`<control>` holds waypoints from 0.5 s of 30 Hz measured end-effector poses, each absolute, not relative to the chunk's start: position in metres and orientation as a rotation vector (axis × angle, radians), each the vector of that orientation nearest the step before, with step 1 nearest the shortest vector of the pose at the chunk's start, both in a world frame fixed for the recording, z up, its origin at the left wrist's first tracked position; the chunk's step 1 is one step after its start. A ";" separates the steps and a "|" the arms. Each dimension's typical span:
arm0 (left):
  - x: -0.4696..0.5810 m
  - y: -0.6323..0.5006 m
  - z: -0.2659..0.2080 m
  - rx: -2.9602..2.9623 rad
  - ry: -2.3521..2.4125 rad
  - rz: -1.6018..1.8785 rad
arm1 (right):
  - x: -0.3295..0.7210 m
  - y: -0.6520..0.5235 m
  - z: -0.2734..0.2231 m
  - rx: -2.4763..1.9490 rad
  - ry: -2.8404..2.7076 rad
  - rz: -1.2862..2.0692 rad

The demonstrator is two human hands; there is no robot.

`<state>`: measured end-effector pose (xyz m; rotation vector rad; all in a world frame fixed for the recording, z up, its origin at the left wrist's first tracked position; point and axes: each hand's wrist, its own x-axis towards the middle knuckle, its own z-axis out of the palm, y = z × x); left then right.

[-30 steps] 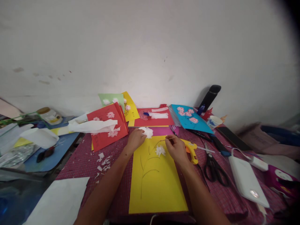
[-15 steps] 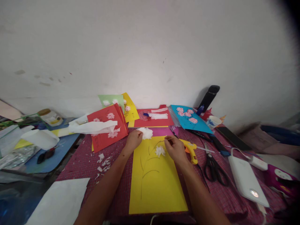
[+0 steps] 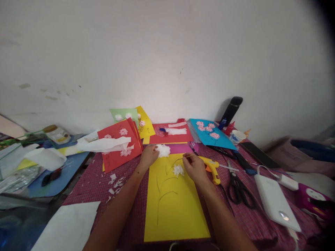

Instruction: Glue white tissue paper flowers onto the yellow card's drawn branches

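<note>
My left hand [image 3: 149, 157] is closed in a pinch at the left edge of a white paper flower [image 3: 163, 150], just above the top edge of a yellow sheet [image 3: 180, 216]. Dark lines on that sheet form a branching stem [image 3: 158, 198]. A smaller white flower [image 3: 178, 170] lies on its upper part. My right hand [image 3: 195, 167], to the right of this flower, pinches what looks like a thin light-brown stick [image 3: 186, 157]; its ends are partly hidden. Behind that hand lies a yellow glue gun [image 3: 215, 170].
Black scissors [image 3: 239, 190] and a white power bank [image 3: 277, 202] lie on the right. Red cards [image 3: 120, 146] with flowers lean at the left, near paper scraps [image 3: 115, 184]. A blue flower card [image 3: 209, 134] and a black bottle [image 3: 231, 111] stand at the back.
Both hands hold nearly the same positions, with the white flower still in my left fingers. The whole view has shifted slightly.
</note>
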<state>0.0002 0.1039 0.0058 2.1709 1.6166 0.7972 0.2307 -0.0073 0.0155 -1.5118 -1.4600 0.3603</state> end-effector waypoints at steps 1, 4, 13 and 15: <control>0.001 0.105 0.005 2.182 1.612 0.785 | 0.231 -0.007 0.016 -1.513 -1.463 0.356; 0.004 0.108 0.005 2.196 1.593 0.752 | 0.230 -0.008 0.017 -1.514 -1.468 0.342; -0.002 0.104 0.011 2.035 1.523 0.840 | 0.229 -0.007 0.015 -1.497 -1.466 0.356; -0.003 0.103 0.012 1.955 1.510 0.890 | 0.229 -0.007 0.015 -1.485 -1.459 0.362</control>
